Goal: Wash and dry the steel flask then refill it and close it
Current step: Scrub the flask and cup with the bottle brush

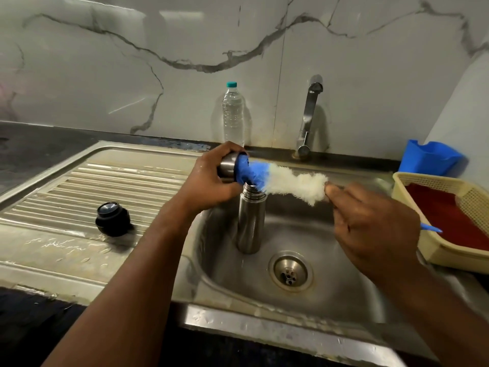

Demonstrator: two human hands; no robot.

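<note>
A person is standing at a steel sink [344, 300], seen from above, with both bare forearms reaching forward. The left hand [209, 181] is curling its fingers and thumb around a steel cup lid [228, 165], holding it on its side with the open mouth facing right. The right hand [375, 229] is gripping the handle of a bottle brush [285, 182], fingers folded around it, with the blue handle tip [431, 228] sticking out behind the hand. The brush is stretching leftward from that grip: first a white fluffy section, then a blue section whose end is sitting inside the mouth of the cup lid. Directly below the held lid and brush, the steel flask [250, 221] is standing upright in the sink basin, its threaded mouth uncovered and just under the blue bristles. The drain [290, 272] is lying below the right hand. To the left of the left forearm, a black stopper [113, 219] is resting on the wet ribbed draining board [79, 181]. Beyond the left hand, a clear water bottle [233, 115] with a teal cap is standing against the marble wall, and a tap [309, 115] is rising beyond the brush. To the right of the right hand, a cream basket [412, 229] and a blue container [431, 157] are sitting on the counter.
</note>
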